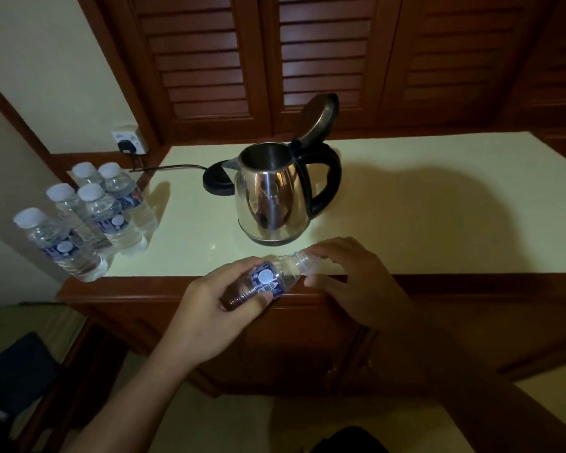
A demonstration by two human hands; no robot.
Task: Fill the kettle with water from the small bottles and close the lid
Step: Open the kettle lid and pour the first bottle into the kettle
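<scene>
**Bottle held at the counter's edge, kettle open**

The steel kettle (272,197) stands on the pale counter (422,217) with its lid (319,117) hinged up and its mouth open. In front of the kettle, over the counter's front edge, the left hand (209,299) holds a small bottle (275,276) tipped almost flat, neck pointing right. Its fingers are curled under the labelled body and the thumb presses along the near side. The right hand (350,276) is at the bottle's bare threaded neck, fingers curved over the mouth and thumb beneath. Whether they pinch a cap cannot be told. Well left of the kettle stand five capped bottles (92,217), close together. Just behind the kettle's left side lies a black base (218,183), and its cord (170,167) runs left to a wall socket (129,142).
</scene>
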